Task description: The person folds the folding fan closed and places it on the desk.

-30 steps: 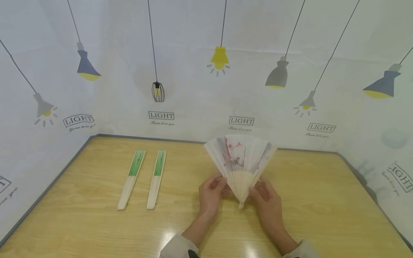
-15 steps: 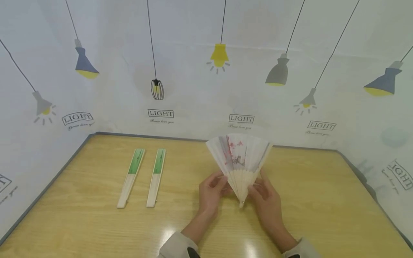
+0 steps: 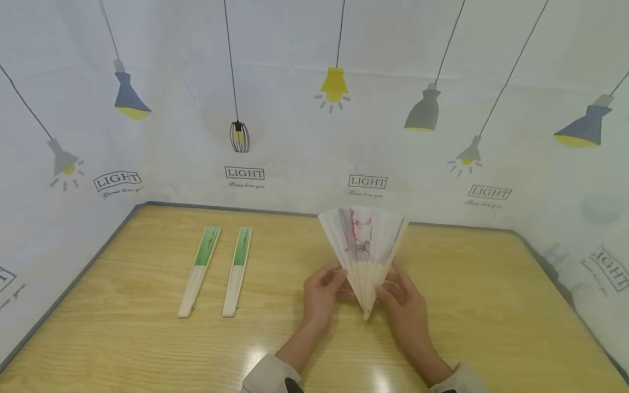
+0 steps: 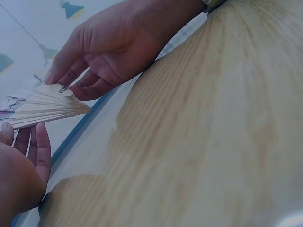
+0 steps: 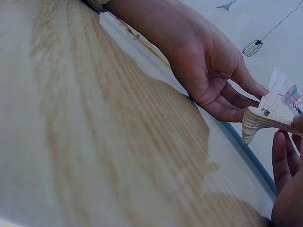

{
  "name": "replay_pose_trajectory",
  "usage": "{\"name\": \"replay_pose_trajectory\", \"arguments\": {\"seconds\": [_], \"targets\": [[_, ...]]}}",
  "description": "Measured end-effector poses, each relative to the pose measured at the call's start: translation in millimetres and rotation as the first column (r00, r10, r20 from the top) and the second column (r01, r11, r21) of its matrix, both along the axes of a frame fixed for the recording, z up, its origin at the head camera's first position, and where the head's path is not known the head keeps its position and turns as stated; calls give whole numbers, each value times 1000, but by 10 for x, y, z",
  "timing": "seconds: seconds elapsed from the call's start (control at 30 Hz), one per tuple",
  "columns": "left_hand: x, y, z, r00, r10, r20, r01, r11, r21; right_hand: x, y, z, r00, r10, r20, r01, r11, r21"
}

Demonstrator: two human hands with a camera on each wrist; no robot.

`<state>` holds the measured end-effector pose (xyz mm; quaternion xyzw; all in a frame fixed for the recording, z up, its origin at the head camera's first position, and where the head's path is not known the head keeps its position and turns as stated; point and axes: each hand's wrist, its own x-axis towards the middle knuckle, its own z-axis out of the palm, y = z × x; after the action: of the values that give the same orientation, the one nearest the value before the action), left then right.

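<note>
A partly spread folding fan (image 3: 362, 240), white and grey with red blossoms on pale ribs, is held up between both hands with its pivot end toward the person. My left hand (image 3: 321, 297) pinches its left edge, thumb in front and fingers behind. On the opposite edge, my right hand (image 3: 408, 305) grips the ribs between thumb and fingers. The left wrist view shows the fan's ribs (image 4: 52, 106) stacked toward the pivot, with the right hand (image 4: 113, 47) across from the camera. A small metal pin (image 5: 266, 112) shows at the pivot in the right wrist view.
Two closed folding fans with green tops, one farther left (image 3: 199, 273) and one nearer the hands (image 3: 238, 273), lie side by side on the wooden table (image 3: 147, 349). A white cloth wall (image 3: 295, 136) printed with lamps encloses the table's back and sides.
The fan's spread has narrowed, its two outer edges drawing closer together. My right hand has shifted slightly left, while the left hand stays nearly in place.
</note>
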<state>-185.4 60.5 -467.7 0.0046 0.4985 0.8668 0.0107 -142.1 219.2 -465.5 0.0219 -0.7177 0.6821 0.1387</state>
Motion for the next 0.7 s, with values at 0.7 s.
{"name": "replay_pose_trajectory", "arguments": {"seconds": [0.7], "targets": [[12, -9, 0, 999, -28, -31, 27, 999, -35, 10, -1, -25, 997, 37, -75, -34, 998, 45]]}}
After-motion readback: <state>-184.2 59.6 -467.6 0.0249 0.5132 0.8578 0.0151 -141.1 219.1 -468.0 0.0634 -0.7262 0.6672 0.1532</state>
